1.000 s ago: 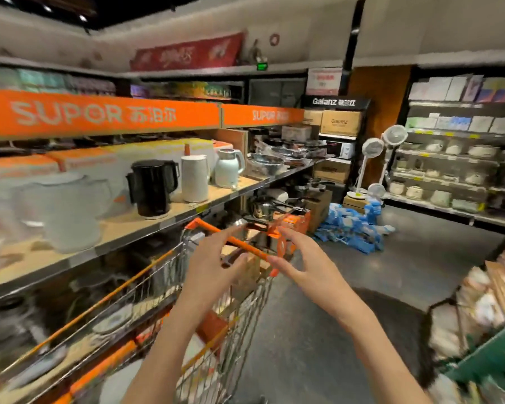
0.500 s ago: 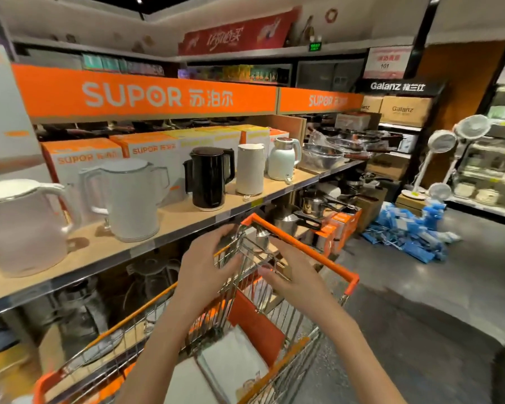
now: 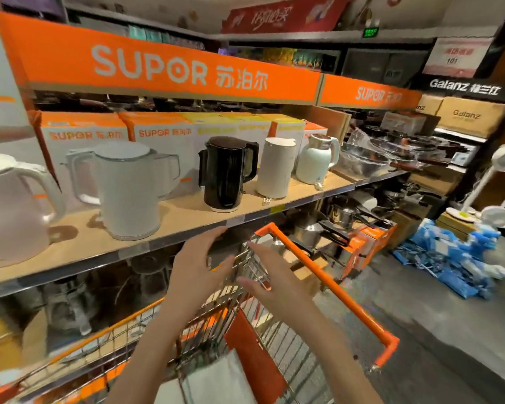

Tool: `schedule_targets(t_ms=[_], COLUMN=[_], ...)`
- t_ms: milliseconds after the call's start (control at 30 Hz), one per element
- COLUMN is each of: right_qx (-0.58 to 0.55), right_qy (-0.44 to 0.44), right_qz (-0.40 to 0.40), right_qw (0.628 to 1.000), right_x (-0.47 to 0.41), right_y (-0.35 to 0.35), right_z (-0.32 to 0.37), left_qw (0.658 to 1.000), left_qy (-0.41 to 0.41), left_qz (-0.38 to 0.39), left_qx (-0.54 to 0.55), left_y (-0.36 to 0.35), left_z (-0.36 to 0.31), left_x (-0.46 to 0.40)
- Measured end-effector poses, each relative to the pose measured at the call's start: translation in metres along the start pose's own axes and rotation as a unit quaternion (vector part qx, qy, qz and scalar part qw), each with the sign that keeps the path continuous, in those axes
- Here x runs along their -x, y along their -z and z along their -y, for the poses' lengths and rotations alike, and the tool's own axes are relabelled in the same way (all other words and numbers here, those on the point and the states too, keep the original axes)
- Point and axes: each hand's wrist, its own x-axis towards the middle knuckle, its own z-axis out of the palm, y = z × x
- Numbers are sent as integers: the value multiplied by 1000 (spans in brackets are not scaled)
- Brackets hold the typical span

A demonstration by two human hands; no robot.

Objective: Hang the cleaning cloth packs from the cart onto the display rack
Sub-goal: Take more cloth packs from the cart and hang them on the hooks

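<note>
Head view. Cart, wire w/ orange handle, sits alongside kettle shelf. Cloth packs: pale flat bundles at bottom of frame, in cart near the person; detail blurred. Est. handling: light, soft, floppy, prob. slick film wrap; not fragile. Take hold at top edge/hang tab if present (tab not visible).

Left hand & right hand: both spread, fingers relaxed, holding nothing, hovering over wire rim at cart's handle end. Packs lie below and behind both hands, toward the wrists, apart from fingers. Display rack not identifiable.
</note>
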Motion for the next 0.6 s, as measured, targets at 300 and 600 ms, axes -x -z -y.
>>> schedule_targets(t_ms=[300, 600], right_qx=[-29, -62], right_qy=[47, 37], right_qz=[54, 121], right_qw=[997, 990], right_x=[-57, -56], right_y=[-55, -177], right_z=[-25, -44], left_qw=[1000, 996], left_qy=[30, 86], left_qz=[-7, -22], left_qx=[9, -28], left_y=[-11, -14], left_z=[63, 178], left_x=[-10, 55])
